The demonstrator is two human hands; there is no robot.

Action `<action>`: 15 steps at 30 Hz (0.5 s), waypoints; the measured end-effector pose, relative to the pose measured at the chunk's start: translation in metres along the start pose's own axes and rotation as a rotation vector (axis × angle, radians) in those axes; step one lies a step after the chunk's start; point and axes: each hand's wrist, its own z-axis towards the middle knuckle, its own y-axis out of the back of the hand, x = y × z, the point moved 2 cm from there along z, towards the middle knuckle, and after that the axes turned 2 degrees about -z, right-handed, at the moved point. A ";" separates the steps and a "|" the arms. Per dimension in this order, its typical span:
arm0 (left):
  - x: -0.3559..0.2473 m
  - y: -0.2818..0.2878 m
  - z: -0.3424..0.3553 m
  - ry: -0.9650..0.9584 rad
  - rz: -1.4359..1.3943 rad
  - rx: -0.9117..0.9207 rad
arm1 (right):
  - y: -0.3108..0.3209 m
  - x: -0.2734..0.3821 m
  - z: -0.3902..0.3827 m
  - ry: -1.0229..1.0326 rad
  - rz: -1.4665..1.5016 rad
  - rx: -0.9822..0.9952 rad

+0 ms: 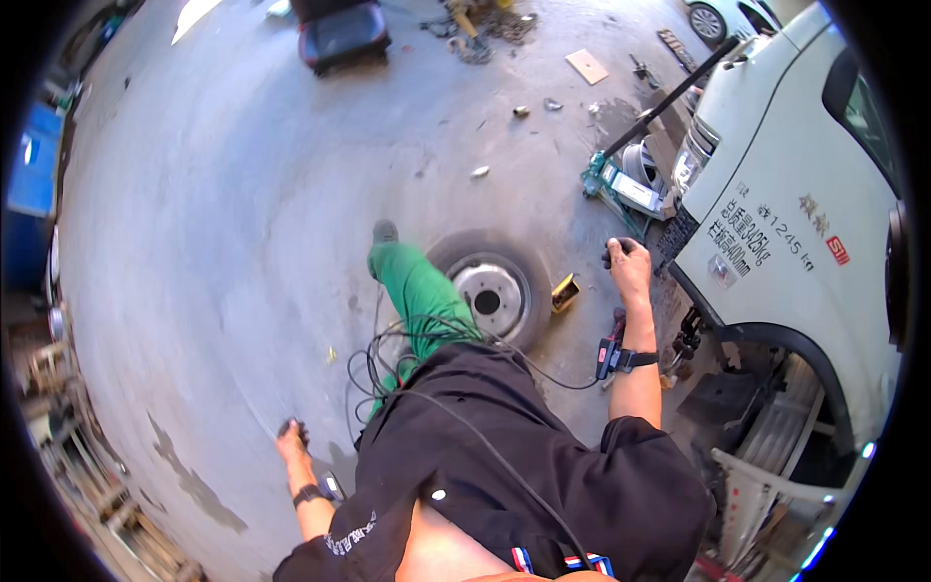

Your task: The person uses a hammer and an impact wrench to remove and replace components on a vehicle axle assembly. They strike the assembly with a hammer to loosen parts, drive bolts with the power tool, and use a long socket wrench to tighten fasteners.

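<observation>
My right hand (628,267) is raised out to the right beside the pale truck, fingers curled in. Dark patches cover its fingertips, and whatever it may hold cannot be made out. Low on the left, my left hand (293,438) hangs over the floor, its darkened fingers also curled; anything inside is hidden. A wheel with a black tire and silver rim (490,296) lies flat beside my green trouser leg (417,291), apart from both hands. A yellow box (564,293) sits against the tire's right side, nearest to my right hand.
A pale truck (776,223) with an exposed wheel arch (776,335) fills the right side. At its front stands a green floor jack (621,189) with a long black handle. Looped black cables (373,364) hang around my legs. A dark seat (341,39) stands far ahead; scraps litter the floor.
</observation>
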 end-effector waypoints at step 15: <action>-0.263 -0.287 0.139 0.142 0.337 0.087 | -0.083 0.149 0.262 -0.127 -0.126 -0.081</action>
